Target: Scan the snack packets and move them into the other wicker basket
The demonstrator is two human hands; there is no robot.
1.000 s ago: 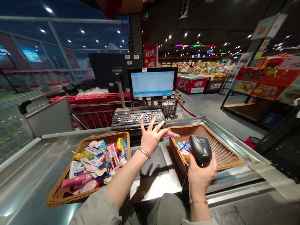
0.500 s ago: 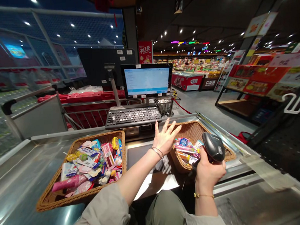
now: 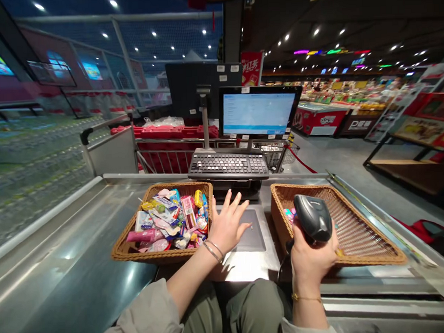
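My left hand (image 3: pixel 229 225) hovers with fingers spread between two wicker baskets, nearest the right rim of the left basket (image 3: pixel 128 253). That basket is heaped with small packaged goods (image 3: pixel 172 217), among them a pink tube-shaped item (image 3: pixel 144 235). In my right hand (image 3: pixel 312 258) is a black barcode scanner (image 3: pixel 313 216), gripped by its handle in front of the right basket (image 3: pixel 360 224). Behind my hand and the scanner, a few colourful packets (image 3: pixel 289 214) show inside the right basket; the rest of its near side is hidden.
Behind the baskets stand a keyboard (image 3: pixel 229 164) and a lit monitor (image 3: pixel 258 113) on the metal checkout counter (image 3: pixel 75 271). A grey flat plate (image 3: pixel 252 231) lies between the baskets. Beyond are a metal-framed trolley (image 3: pixel 111 149), red crates (image 3: pixel 176 132) and store shelves.
My view has turned left. My left hand has moved left, from beside the right basket to the left basket's edge. My right hand still holds the scanner, now over the right basket's near part.
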